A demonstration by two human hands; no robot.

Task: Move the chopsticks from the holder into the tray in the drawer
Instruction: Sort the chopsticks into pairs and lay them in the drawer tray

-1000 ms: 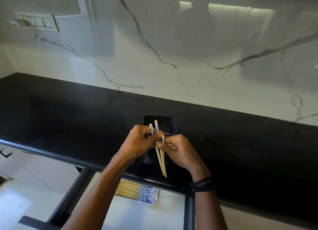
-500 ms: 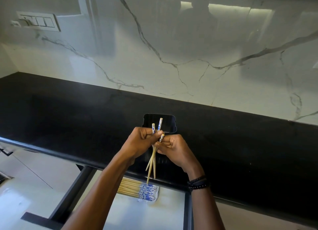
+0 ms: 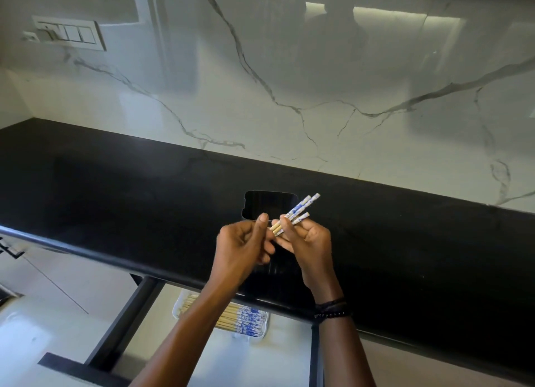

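Right hand (image 3: 311, 242) grips chopsticks (image 3: 299, 209) over black holder (image 3: 266, 203) on worktop (image 3: 115, 201); left hand (image 3: 241, 249) curled beside their tips, hold unclear.

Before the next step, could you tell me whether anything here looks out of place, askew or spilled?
Nothing stands out. The right hand grips a few chopsticks together above the counter, the holder stands upright, and the bundle in the tray lies parallel, blue ends on one side.
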